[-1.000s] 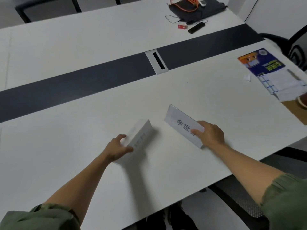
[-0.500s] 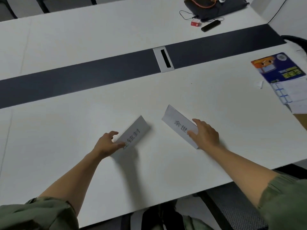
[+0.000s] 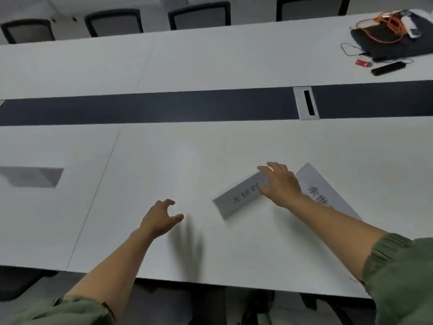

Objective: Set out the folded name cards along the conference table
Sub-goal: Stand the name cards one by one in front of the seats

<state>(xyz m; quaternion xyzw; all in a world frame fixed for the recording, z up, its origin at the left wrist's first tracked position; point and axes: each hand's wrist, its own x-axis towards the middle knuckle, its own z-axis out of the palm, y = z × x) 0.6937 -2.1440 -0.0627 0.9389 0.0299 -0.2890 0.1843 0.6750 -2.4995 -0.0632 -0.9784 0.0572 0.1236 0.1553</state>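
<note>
Five spread fingers (image 3: 269,165) of the right hand (image 3: 281,186) straddle one end of a folded name card (image 3: 236,199) on the worktop (image 3: 164,160). A second card (image 3: 314,181) lies just right, partly under that forearm. The left hand (image 3: 157,219), fingers loosely curled, holds nothing.

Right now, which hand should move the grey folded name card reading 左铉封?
Right. The right hand is spread over one end of the grey folded name card; the left hand hovers apart from it, holding nothing.
</note>
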